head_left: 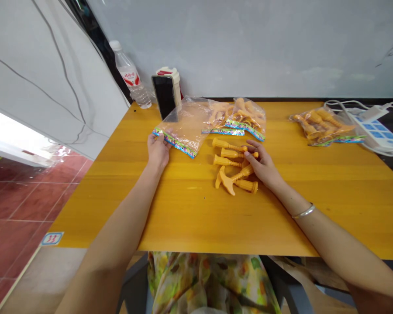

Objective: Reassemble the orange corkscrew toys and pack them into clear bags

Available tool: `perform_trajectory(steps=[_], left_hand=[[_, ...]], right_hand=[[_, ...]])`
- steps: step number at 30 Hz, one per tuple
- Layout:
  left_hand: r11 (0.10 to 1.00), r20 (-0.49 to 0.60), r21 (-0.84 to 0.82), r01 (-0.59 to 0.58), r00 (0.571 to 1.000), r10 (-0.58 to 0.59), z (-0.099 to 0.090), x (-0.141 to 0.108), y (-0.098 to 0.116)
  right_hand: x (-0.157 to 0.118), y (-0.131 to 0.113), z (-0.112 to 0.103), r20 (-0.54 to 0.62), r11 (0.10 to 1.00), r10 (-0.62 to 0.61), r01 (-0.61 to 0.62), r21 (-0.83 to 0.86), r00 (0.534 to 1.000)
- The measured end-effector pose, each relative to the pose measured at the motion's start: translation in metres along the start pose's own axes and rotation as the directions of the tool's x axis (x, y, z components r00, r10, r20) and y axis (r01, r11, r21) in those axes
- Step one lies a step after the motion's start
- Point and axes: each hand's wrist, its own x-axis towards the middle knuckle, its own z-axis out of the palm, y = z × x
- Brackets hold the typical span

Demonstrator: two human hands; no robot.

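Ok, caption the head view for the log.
Left hand grips the edge of a clear plastic bag while the right hand rests on orange plastic toy parts on a wooden table.

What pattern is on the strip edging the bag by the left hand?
A blue, green and pink print, best seen in the head view.

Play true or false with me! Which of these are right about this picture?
1. The left hand touches a clear plastic bag. True.
2. The right hand is holding a water bottle. False: the right hand rests on loose orange plastic pieces.
3. A silver bangle is on the right wrist. True.
4. The phone lies flat on the table. False: the phone stands tilted up near the back of the table.
5. Another bag of orange pieces lies near the power strip. True.
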Motion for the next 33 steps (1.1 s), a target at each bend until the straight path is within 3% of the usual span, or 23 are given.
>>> perform_trajectory(steps=[25,33], left_hand=[[1.000,0.013,0.008,-0.019,1.000,0.019,-0.0027,0.0034,-0.0037],[0.996,0.154,0.087,0.029,0.987,-0.042,0.0007,0.0065,-0.0002]], right_hand=[[-0.0002,-0.0051,-0.0046,0.008,1.000,0.004,-0.004,0.011,1.000],[-0.0010,-0.0073,-0.0069,0.066,0.999,-0.005,0.003,0.039,0.998]])
